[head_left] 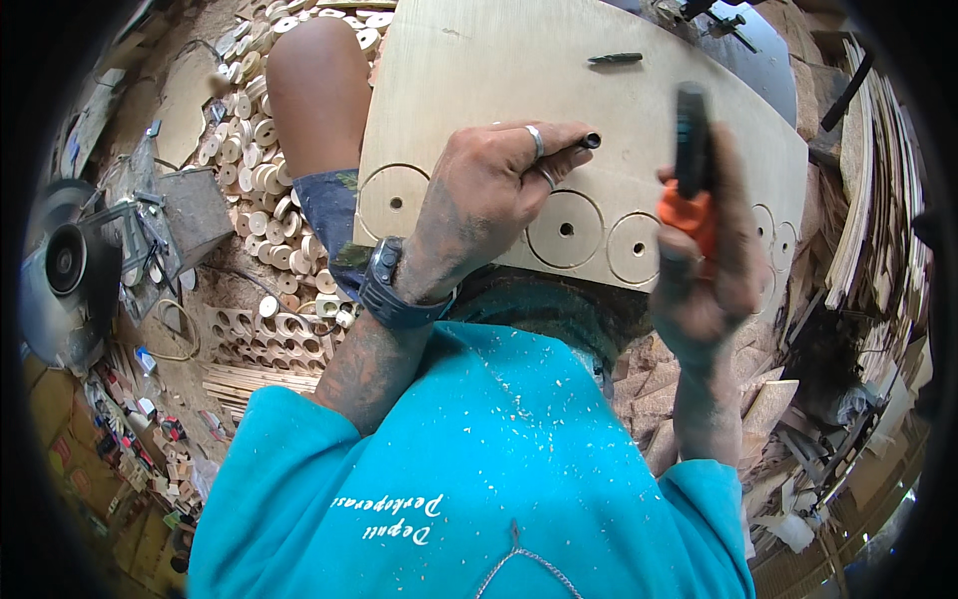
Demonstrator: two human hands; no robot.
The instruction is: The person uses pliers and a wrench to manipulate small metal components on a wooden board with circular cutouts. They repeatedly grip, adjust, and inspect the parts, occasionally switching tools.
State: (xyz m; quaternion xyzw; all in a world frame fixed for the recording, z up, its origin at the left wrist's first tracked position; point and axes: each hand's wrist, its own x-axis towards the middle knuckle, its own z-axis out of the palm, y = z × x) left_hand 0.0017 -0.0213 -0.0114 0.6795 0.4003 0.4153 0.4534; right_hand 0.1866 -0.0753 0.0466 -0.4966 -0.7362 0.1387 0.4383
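Observation:
My left hand, with rings and a dark wristwatch, rests over a pale wooden board. Its thumb and fingers pinch a short dark punch-like rod, seen nearly end-on; the lower part is hidden. My right hand is raised over the board's right part, closed around the orange grip of what looks like a hammer. Its black head is smeared by motion. Circles with small centre holes are cut along the board's near edge. A small dark pointed tool lies farther back on the board.
Many round wooden discs are heaped at the left, beyond my bare knee. A grey fan-like machine stands at the far left. Long wood strips stack at the right. A metal fixture sits at the board's far end.

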